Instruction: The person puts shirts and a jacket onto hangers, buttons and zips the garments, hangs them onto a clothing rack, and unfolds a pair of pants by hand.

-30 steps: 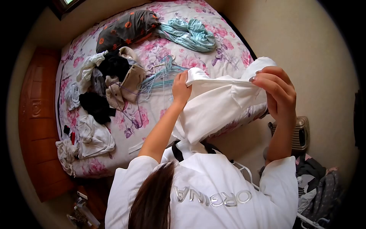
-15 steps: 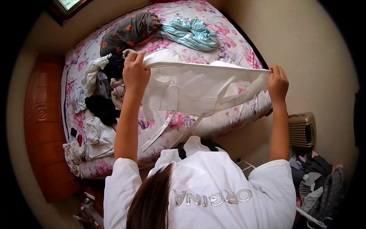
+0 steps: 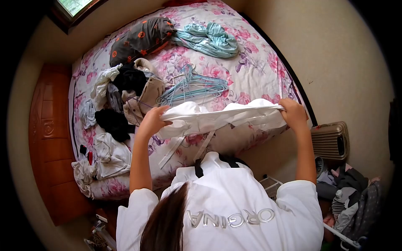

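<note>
Gripping a white garment [image 3: 222,119] between 2 tightly curled hands [image 3: 153,121] [image 3: 294,113], lower in view than before.

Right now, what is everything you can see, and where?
Thin cloth garment with hanging strips: one, white, mid-picture
Floral-covered bed: one, white and pink, centre
Thin hooked hangers: several, light blue, mid-bed
Plump patterned bundle: one, grey and orange, upper bed
Crumpled cloth: one, pale teal, beside the bundle
Loose rumpled clothes: several, white, black, grey, beige, bed's left
Carved wooden headboard: one, orange-brown, far left
Ribbed suitcase: one, tan, floor at right
Heaped clothes: several, mostly grey, lower right
Window: one, dark-framed, top left
Short-sleeved lettered shirt: one, white and silver, worn
Long hair: one lock, brown, over shirt
Left fingers: one set, on garment's left end
Right fingers: one set, on garment's right end
</note>
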A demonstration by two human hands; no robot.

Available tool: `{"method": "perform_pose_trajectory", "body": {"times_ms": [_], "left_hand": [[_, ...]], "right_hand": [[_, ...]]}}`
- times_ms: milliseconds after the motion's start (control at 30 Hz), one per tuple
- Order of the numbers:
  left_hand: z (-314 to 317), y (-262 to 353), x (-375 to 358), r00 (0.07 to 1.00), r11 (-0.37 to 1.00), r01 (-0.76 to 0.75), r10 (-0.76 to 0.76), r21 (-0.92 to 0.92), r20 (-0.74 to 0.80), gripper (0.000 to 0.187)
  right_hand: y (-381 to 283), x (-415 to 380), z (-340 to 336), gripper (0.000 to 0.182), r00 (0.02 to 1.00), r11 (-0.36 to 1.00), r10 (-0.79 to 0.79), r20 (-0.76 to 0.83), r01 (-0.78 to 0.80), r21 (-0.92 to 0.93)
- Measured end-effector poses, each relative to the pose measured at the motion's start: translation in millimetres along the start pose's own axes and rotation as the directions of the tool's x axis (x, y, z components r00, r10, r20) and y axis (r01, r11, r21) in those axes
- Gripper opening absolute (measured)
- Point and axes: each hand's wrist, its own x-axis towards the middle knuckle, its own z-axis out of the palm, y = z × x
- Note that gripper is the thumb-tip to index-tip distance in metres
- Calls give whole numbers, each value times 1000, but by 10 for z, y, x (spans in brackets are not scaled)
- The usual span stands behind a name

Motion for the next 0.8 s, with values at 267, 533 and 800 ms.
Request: {"method": "perform_pose_trajectory", "body": {"times_ms": [267, 533, 800], "left_hand": [[140, -193, -190, 991, 952, -34, -8, -305, -134, 19], [523, 122, -100, 852, 989, 145, -134, -19, -506, 15], [251, 383, -319, 939, 999, 2, -14, -34, -343, 18]], "right_hand": [[119, -295, -160, 12, 893, 882, 414, -178, -344, 323], [84, -462, 143, 15, 803, 746, 596, -13, -548, 379], [94, -708, -479, 13, 772, 717, 635, 23, -600, 354]]}}
